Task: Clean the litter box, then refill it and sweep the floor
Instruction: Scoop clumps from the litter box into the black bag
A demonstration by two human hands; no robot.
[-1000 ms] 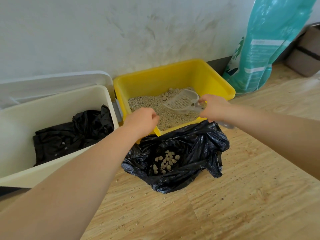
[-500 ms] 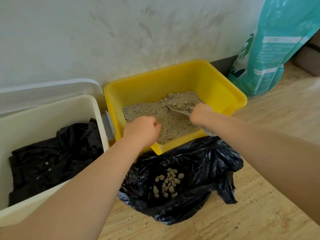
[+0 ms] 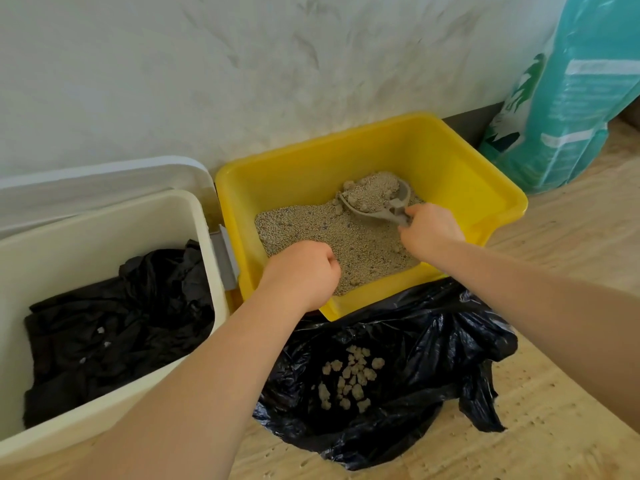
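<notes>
Two bare hands are working at a yellow litter box point(image 3: 446, 161) standing against the wall: the right hand point(image 3: 429, 230) is gripping a grey scoop point(image 3: 377, 202) heaped with litter, while the left hand point(image 3: 301, 271) is clutching the box's near rim. Clumps point(image 3: 349, 379) are lying in a black bag point(image 3: 433, 341) on the floor just in front.

You have a bright yellow litter box point(image 3: 433, 157) holding speckled grey-beige litter point(image 3: 311, 225), and a grey scoop point(image 3: 388, 209). The bag point(image 3: 446, 337) in front is glossy black, the bin point(image 3: 104, 230) cream, the sack point(image 3: 568, 98) teal with white bands, the floor point(image 3: 554, 427) pale flecked wood.
</notes>
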